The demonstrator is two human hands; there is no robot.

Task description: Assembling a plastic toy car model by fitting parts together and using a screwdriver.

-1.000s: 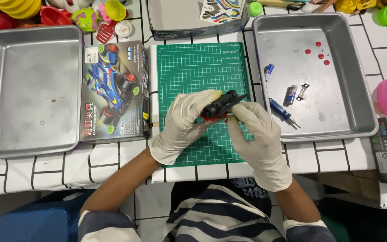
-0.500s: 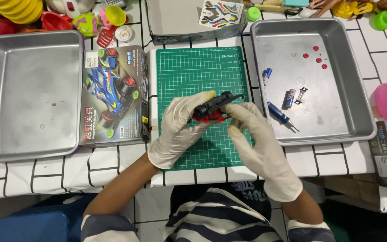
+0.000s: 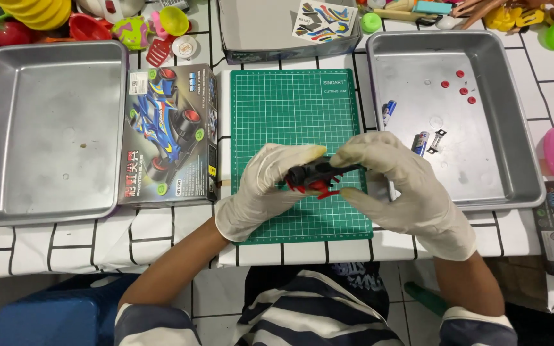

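Both my hands wear white gloves and hold a small black and red toy car chassis (image 3: pixel 315 176) over the green cutting mat (image 3: pixel 290 109). My left hand (image 3: pixel 264 189) grips its left end from below. My right hand (image 3: pixel 405 189) pinches its right end with thumb and fingers. Parts of the chassis are hidden by my fingers.
An empty metal tray (image 3: pixel 46 128) lies at the left, next to the toy car kit box (image 3: pixel 169 134). The right metal tray (image 3: pixel 514 128) holds small red parts (image 3: pixel 460 90), batteries (image 3: pixel 420 143) and a metal clip. A box lid with a sticker sheet (image 3: pixel 325 19) sits behind the mat; toys line the back.
My hands with the chassis have shifted slightly toward me on the mat. My right hand now covers the blue screwdriver that lay in the right tray.
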